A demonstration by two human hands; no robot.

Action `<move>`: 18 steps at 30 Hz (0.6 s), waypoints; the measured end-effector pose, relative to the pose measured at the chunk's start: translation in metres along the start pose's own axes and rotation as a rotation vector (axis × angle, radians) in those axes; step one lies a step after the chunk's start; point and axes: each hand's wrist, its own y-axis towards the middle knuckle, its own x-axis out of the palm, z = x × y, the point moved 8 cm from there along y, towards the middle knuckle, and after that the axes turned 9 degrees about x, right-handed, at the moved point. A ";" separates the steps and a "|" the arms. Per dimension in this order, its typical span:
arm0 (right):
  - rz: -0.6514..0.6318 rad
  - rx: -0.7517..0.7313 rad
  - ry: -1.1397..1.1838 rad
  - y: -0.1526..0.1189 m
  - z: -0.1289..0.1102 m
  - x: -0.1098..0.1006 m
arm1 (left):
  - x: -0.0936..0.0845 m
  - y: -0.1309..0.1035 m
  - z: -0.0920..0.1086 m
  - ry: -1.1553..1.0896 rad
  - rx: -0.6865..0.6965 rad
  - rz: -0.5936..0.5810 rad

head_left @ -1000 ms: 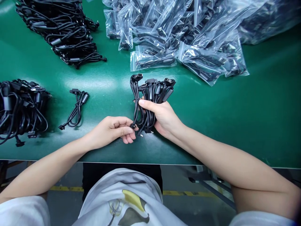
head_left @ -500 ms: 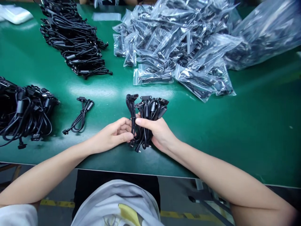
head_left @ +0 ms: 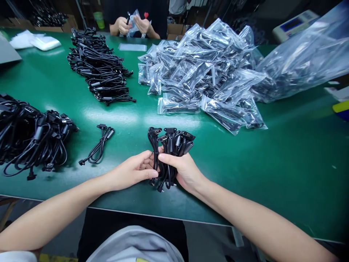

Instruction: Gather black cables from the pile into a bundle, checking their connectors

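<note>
Several coiled black cables [head_left: 172,145] stand bunched together in front of me, connector ends upward. My right hand [head_left: 185,169] is closed around this bunch, its thumb across the front. At the bunch's left side, my left hand [head_left: 141,169] pinches one tied cable [head_left: 155,145] between thumb and fingers; that cable touches the others. A single coiled cable [head_left: 99,143] lies on the green table to the left of my hands. Farther left is a heap of the same black cables [head_left: 40,134].
A long stack of black cables [head_left: 100,69] lies at the back left. Clear bags of cables [head_left: 196,72] are piled at the back, beside a large plastic bag [head_left: 297,65]. Across the green table [head_left: 286,167], a co-worker's hands [head_left: 133,25] hold a small clear bag.
The view has tilted up, so the co-worker's hands and the table's far edge now show. My hands hold the cables in nearly the same way.
</note>
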 end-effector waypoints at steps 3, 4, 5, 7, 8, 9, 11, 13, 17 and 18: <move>-0.005 0.000 0.007 0.000 0.000 0.000 | 0.000 0.000 0.000 0.006 0.003 -0.001; -0.010 0.005 0.011 0.000 0.001 0.001 | 0.000 0.000 0.000 0.005 0.005 -0.003; -0.016 0.009 0.019 0.000 0.001 0.001 | 0.000 0.001 0.001 0.004 0.006 -0.004; -0.026 0.012 0.032 0.000 0.001 0.002 | 0.000 0.001 0.001 -0.002 0.002 -0.003; -0.026 0.012 0.035 0.000 0.001 0.002 | 0.001 0.001 0.001 -0.004 -0.001 -0.003; -0.022 0.012 0.036 0.000 0.001 0.001 | 0.001 0.001 0.001 -0.006 -0.002 -0.004; -0.010 0.019 0.035 0.000 0.001 0.000 | 0.002 0.001 0.001 -0.004 0.001 -0.008; -0.002 0.026 0.029 0.001 0.001 0.000 | 0.003 0.001 0.002 0.022 0.014 -0.012; 0.025 0.015 0.004 0.002 0.001 -0.003 | -0.003 -0.001 0.015 0.423 0.086 -0.037; 0.041 0.015 0.004 0.002 0.001 -0.005 | -0.009 -0.003 0.023 0.620 0.128 -0.017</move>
